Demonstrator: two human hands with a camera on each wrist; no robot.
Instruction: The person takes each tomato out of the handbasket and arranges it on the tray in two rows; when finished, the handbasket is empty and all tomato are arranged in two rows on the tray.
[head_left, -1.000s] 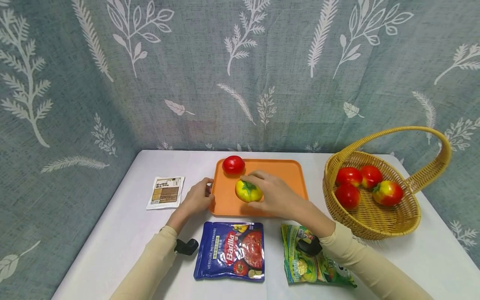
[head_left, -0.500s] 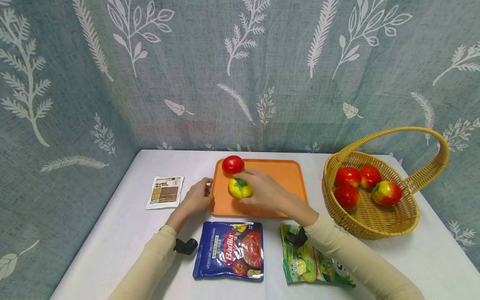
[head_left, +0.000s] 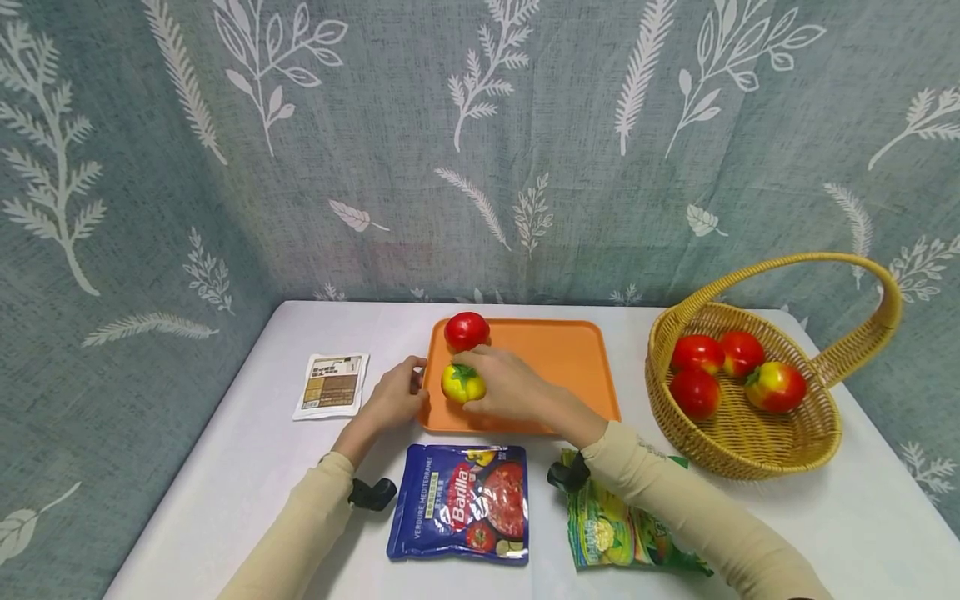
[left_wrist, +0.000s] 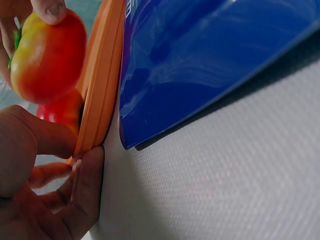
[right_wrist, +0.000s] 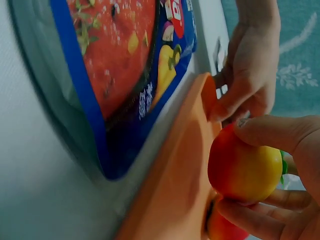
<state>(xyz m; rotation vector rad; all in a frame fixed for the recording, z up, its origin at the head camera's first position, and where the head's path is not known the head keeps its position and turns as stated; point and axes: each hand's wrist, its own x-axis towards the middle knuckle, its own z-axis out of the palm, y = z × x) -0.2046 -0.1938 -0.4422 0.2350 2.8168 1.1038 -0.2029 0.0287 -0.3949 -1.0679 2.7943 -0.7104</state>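
Note:
My right hand (head_left: pixel 510 386) grips a yellow-and-red tomato (head_left: pixel 462 384) with a green calyx, over the left part of the orange tray (head_left: pixel 555 358). In the right wrist view, the thumb and fingers wrap the tomato (right_wrist: pixel 242 165) from opposite sides. A red tomato (head_left: pixel 466 331) sits in the tray's far left corner, just behind the held one. My left hand (head_left: pixel 395 395) pinches the tray's left edge; in the left wrist view, its thumb lies on the rim (left_wrist: pixel 95 115) and its fingers press from outside.
A wicker basket (head_left: pixel 750 458) with a tall handle stands at the right, holding several tomatoes (head_left: pixel 697 354). In front of the tray lie a blue Barilla pouch (head_left: pixel 459 504) and a green bag (head_left: pixel 611 533), partly under the right forearm. A white-and-brown packet (head_left: pixel 332 386) lies at the left.
My right hand has moved left across the tray with the yellow-and-red tomato, towards the tray's left side. My left hand has stayed at the tray's edge.

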